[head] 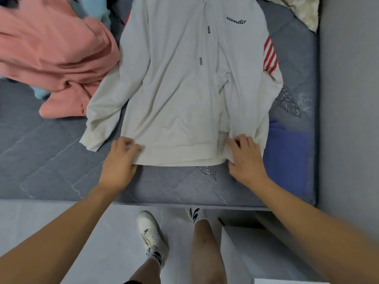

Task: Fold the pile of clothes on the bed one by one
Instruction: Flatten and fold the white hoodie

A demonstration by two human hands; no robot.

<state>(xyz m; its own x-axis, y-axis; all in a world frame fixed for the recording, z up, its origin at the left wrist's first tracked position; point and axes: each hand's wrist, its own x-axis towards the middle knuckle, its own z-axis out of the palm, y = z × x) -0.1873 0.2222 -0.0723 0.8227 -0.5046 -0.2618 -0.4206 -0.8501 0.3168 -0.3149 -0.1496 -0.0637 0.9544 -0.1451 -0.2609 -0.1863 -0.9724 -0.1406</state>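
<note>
Grey quilted bedding covers the bed point(61, 160), whose near edge runs across just above the person's feet and whose right edge lies against a pale wall. One white hoodie point(184, 89) is spread flat, front up, in the middle of the bed, hem toward the person, with two drawstrings hanging down its chest and a dark script logo on it. Its sleeve on the camera's left angles out over the bedding; the sleeve on the camera's right, with red stripes, lies along the body. The left hand point(120, 160) pinches the hem corner, fingers curled on top of the fabric and thumb at the hem's edge. The right hand point(246, 158) pinches the opposite hem corner the same way. A strip of bare bedding lies between the hem and the bed's near edge. One crumpled pink garment point(51, 58) sits at the far left, touching the hoodie's sleeve, with light blue fabric point(90, 7) showing behind it. Bare bedding lies in front of the pink garment. A blue patch point(285, 148) lies just beside the right hand.
</note>
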